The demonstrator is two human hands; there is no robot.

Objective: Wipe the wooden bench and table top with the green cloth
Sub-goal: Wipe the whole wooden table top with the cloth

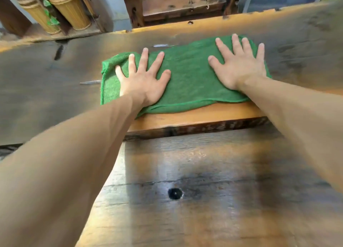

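Note:
The green cloth (187, 79) lies spread flat on the long wooden table top (55, 90), near its front edge. My left hand (143, 79) presses flat on the cloth's left part, fingers spread and straight. My right hand (239, 64) presses flat on the cloth's right part, fingers spread the same way. The cloth's far left corner is bunched up a little. Below the table's edge, close to me, lies the wooden bench (194, 191), dark and glossy, with a round black hole in it.
Beyond the table's far edge stands a wooden chair or frame (178, 3). Bamboo-like cylinders (68, 8) with green leaves stand at the back left. A dark crack (59, 51) marks the table top on the left.

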